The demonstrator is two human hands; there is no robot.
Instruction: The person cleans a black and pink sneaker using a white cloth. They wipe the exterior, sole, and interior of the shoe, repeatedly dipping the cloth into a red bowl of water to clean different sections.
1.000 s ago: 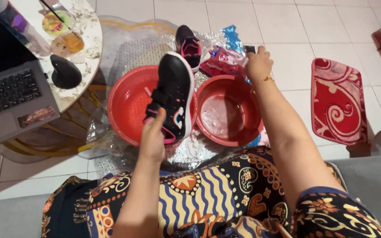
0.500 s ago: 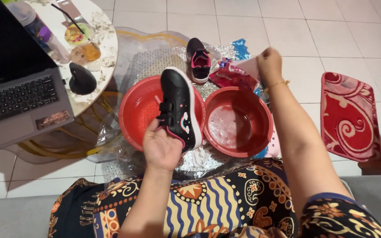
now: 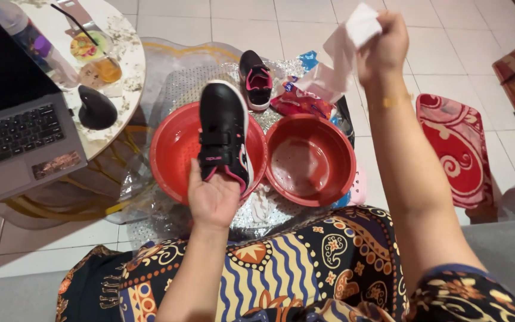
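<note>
My left hand (image 3: 213,200) grips the heel of a small black shoe (image 3: 223,134) with pink lining and white sole, held over the left red basin (image 3: 168,149). My right hand (image 3: 382,48) is raised high and pinches a thin white sheet (image 3: 341,56) that hangs down over a red and pink packet (image 3: 296,101). The matching second shoe (image 3: 256,79) lies on the clear plastic mat (image 3: 168,71) behind the basins. A second red basin (image 3: 311,161) with wet droplets inside sits to the right.
A round marble table at upper left carries a laptop (image 3: 13,137), a black mouse (image 3: 95,108), a drink glass (image 3: 99,70) and a bottle (image 3: 25,33). A red patterned rug (image 3: 457,149) lies on the white tiles at right. My patterned skirt (image 3: 281,262) fills the foreground.
My right hand rose from the packet, pulling a white sheet up with it. My left hand turned the shoe so its top faces up and toe points away.
</note>
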